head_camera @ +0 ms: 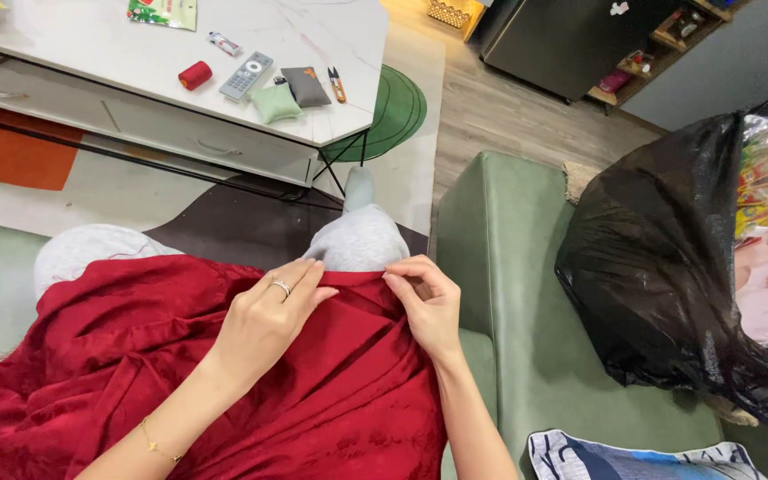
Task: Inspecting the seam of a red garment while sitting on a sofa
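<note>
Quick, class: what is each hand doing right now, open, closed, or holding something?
Left hand: fingers closed, pinching the edge of the red fabric on the lap.
Right hand: fingers closed, pinching the same edge.

We have the cloth spread over our lap, both hands at its far edge: left hand beside right hand, over the knee. The table stands ahead to the left, bearing spool, remote and snips. We sit on the sofa; the bag lies on it to our right.
</note>
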